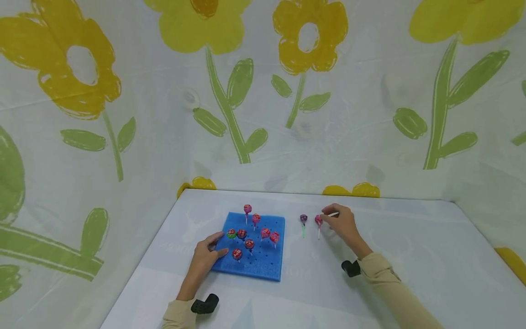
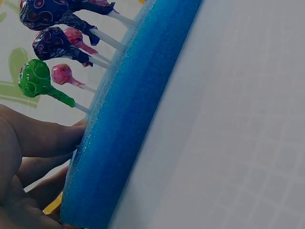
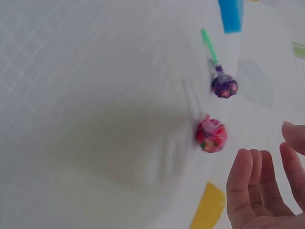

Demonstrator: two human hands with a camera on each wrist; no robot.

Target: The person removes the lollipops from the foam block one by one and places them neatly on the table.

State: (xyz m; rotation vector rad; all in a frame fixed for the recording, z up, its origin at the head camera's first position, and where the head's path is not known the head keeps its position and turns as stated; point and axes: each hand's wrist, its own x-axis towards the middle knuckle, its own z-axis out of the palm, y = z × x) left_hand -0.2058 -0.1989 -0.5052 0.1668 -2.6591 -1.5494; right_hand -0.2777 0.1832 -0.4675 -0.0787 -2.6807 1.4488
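Beige sleeves [image 1: 400, 292], with black wrist devices [image 1: 205, 304] near the cuffs, lay nearest the head camera, low in its view. Beyond them the pink lollipop [image 1: 318, 219] lay on the white surface [image 1: 312, 297], right of the blue foam board [image 1: 263, 270], its candy end away from the person and its pale stick pointing back toward them. That long axis ran nearly straight from far to near, so it crossed the line of the right grip [image 1: 342, 223], whose fingertips were at the candy end. The lollipop thus lay just left of that grip, and far nearer to it than to the left grip [image 1: 203, 258]. The right-wrist view showed the right thumb and fingers apart, slightly bent, with nothing between them; whether a fingertip touched the wrapper could not be told.

Just left of the pink one, roughly parallel, lay a purple lollipop [image 1: 303, 218] with a green stick. Farther left, the board, dotted with holes, carried eight upright lollipops [image 1: 237, 253] set in by their sticks. At its left edge rested the left grip, thumb and fingers spread. Behind the surface stood a pale backdrop [image 1: 349, 141] printed with yellow flowers.
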